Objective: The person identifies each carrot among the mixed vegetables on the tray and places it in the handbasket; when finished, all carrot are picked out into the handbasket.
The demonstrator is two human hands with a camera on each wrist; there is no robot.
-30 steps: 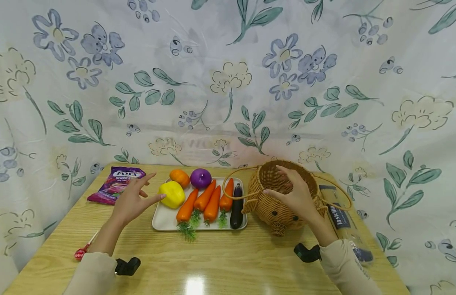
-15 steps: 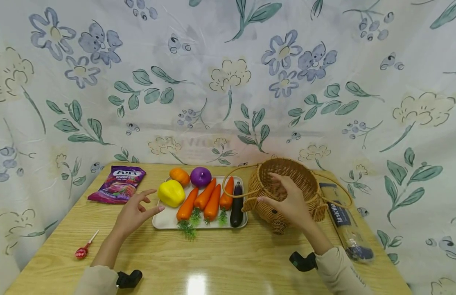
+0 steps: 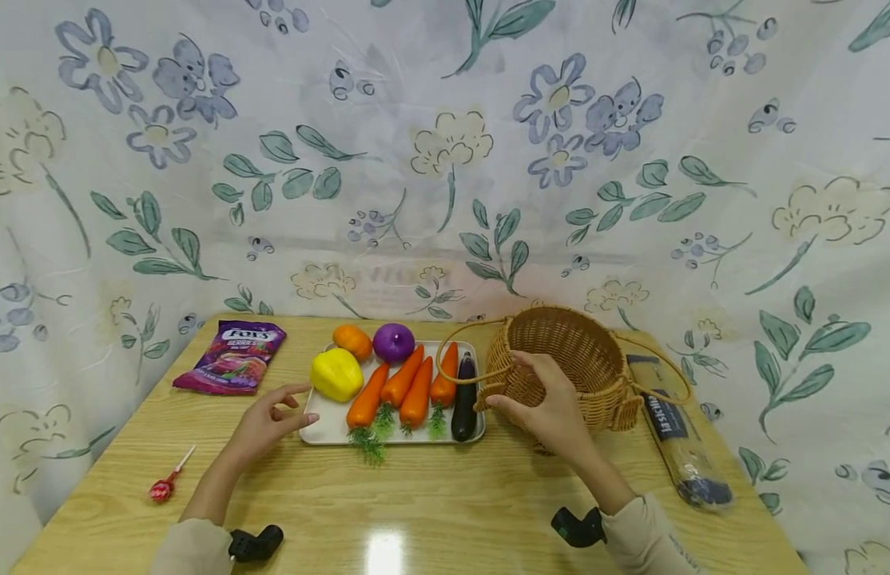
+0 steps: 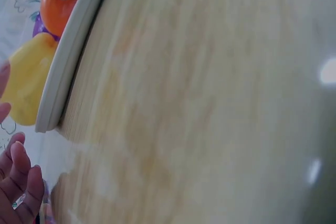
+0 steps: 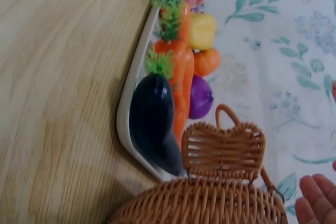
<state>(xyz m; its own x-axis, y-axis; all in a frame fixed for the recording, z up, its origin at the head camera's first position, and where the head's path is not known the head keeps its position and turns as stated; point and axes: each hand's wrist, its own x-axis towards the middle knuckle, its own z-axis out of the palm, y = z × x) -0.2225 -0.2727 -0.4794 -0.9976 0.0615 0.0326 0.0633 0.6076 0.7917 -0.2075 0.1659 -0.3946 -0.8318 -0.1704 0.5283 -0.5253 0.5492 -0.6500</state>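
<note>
White rectangular tray [image 3: 321, 429] holds lumpy yellow fruit [image 3: 336, 375], orange pumpkin [image 3: 354, 343], round purple onion [image 3: 394, 343], four orange carrots [image 3: 415, 395], black eggplant [image 3: 464, 403]; brown wicker basket [image 3: 601, 406] beside it. Your left hand [image 3: 268, 421], right hand [image 3: 549, 411] ease back toward you, thumbs, fingers apart.

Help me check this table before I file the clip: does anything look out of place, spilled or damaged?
Nothing looks spilled or damaged. Two small oddities: the green top of the leftmost carrot pokes past the near edge of the white tray, and the lollipop lies by itself on the table.
</note>
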